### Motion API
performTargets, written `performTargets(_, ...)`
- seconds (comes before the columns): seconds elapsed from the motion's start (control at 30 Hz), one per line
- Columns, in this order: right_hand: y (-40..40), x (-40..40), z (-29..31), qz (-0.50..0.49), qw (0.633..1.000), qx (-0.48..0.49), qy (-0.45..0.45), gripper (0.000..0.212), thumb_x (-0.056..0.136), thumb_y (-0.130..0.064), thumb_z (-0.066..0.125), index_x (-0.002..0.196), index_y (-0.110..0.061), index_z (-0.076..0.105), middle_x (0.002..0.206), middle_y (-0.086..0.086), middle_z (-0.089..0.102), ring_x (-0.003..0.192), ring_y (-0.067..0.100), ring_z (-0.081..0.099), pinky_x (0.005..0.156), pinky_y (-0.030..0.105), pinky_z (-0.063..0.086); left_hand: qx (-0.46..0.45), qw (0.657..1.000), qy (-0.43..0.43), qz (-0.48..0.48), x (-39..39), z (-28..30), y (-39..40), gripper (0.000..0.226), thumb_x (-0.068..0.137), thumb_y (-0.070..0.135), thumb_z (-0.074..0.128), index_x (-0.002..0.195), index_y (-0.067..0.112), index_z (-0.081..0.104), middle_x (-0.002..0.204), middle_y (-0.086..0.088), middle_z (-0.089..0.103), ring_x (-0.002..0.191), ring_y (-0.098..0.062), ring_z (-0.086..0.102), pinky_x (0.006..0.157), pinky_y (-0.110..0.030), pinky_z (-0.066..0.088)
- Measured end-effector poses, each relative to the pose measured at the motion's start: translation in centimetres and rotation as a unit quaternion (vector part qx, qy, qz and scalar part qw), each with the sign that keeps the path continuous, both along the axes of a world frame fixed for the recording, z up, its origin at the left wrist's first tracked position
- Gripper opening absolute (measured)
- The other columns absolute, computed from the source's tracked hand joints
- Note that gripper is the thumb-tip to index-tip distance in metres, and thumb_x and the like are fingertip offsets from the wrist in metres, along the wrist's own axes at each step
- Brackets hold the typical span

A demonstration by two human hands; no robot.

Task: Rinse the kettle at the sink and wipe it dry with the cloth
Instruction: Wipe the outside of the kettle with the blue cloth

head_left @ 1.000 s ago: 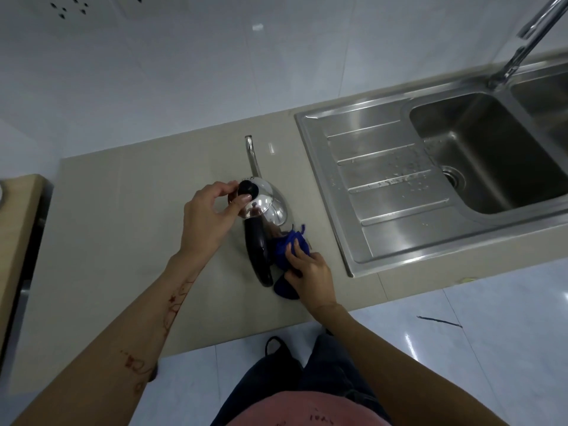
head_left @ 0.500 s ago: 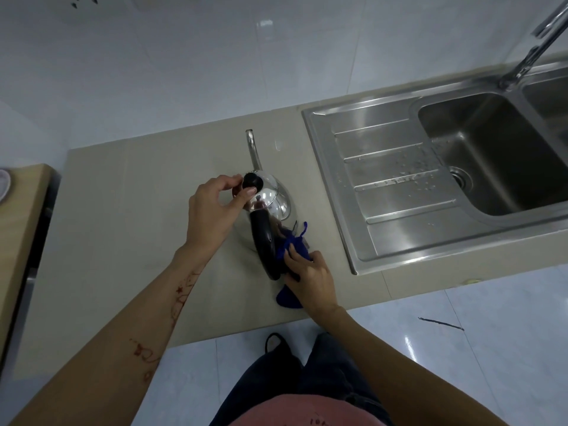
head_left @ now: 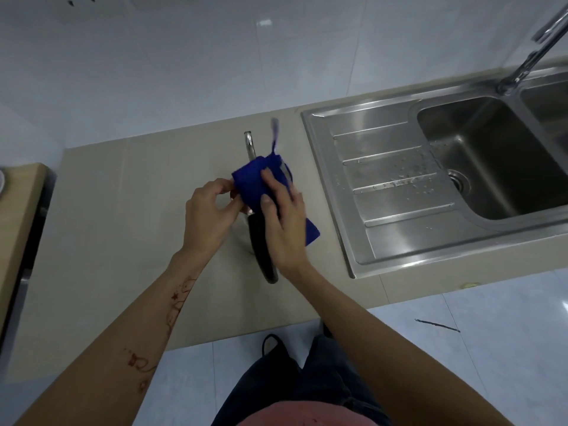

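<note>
Here, one kettle [head_left: 258, 238] is pinched by the curled left hand [head_left: 209, 216]; one blue cloth [head_left: 252, 179] is clutched by the right hand [head_left: 285, 229]

Cloth [head_left: 255, 182]: deep blue, plain. Kettle [head_left: 260, 241]: black handle, shiny silver spout; possibly copper trim, blurred. Sink [head_left: 399, 192]: grey steel, ribbed drainboard. Counter [head_left: 123, 210]: beige. Left forearm [head_left: 178, 302]: reddish star-and-swirl drawing.
</note>
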State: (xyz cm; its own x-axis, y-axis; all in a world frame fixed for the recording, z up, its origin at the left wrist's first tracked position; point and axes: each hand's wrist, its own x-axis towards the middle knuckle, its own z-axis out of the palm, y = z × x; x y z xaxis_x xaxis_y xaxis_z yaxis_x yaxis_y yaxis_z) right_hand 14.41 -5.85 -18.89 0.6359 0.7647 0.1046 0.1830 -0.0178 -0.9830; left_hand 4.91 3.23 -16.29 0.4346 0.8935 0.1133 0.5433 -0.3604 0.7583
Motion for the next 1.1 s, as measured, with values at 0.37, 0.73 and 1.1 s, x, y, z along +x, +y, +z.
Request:
performTargets(0.37, 1.2, 1.4, -7.3, -0.088, 0.911, -0.199, 0.350, 0.053, 0.097, -0.054, 0.027, 0.146, -0.034, 0.033, 0.142, 0.007, 0.046, 0.128, 0.025, 0.044, 0.110, 0.042, 0.033, -0.026, 0.999, -0.027, 0.021, 0.0, -0.2, 0.0, 0.024, 0.081, 0.037, 0.074, 0.097, 0.019, 0.070, 0.109, 0.018, 0.068, 0.094, -0.002, 0.058, 0.081, 0.003, 0.033)
performTargets(0.73, 1.9, 1.7, -7.0, -0.131, 0.898, -0.216, 0.360, 0.055, 0.087, -0.066, 0.031, 0.135, -0.042, 0.044, 0.136, 0.004, 0.048, 0.122, 0.027, 0.045, 0.109, 0.050, 0.036, -0.045, 0.998, -0.033, 0.023, -0.1, -0.5, 0.1, 0.025, 0.081, 0.040, 0.073, 0.098, 0.022, 0.070, 0.111, 0.020, 0.069, 0.099, -0.009, 0.061, 0.080, 0.002, 0.035)
performTargets(1.1, 3.8, 0.2, -3.1, -0.120, 0.989, -0.082, 0.008, 0.038, 0.096, -0.038, 0.033, 0.128, -0.037, 0.052, 0.126, -0.006, 0.062, 0.111, 0.021, 0.055, 0.098, 0.044, 0.044, -0.046, 0.998, -0.032, 0.018, 0.0, -0.1, -0.1, 0.023, 0.083, 0.033, 0.072, 0.103, 0.023, 0.070, 0.109, 0.023, 0.065, 0.097, -0.005, 0.059, 0.077, 0.004, 0.034)
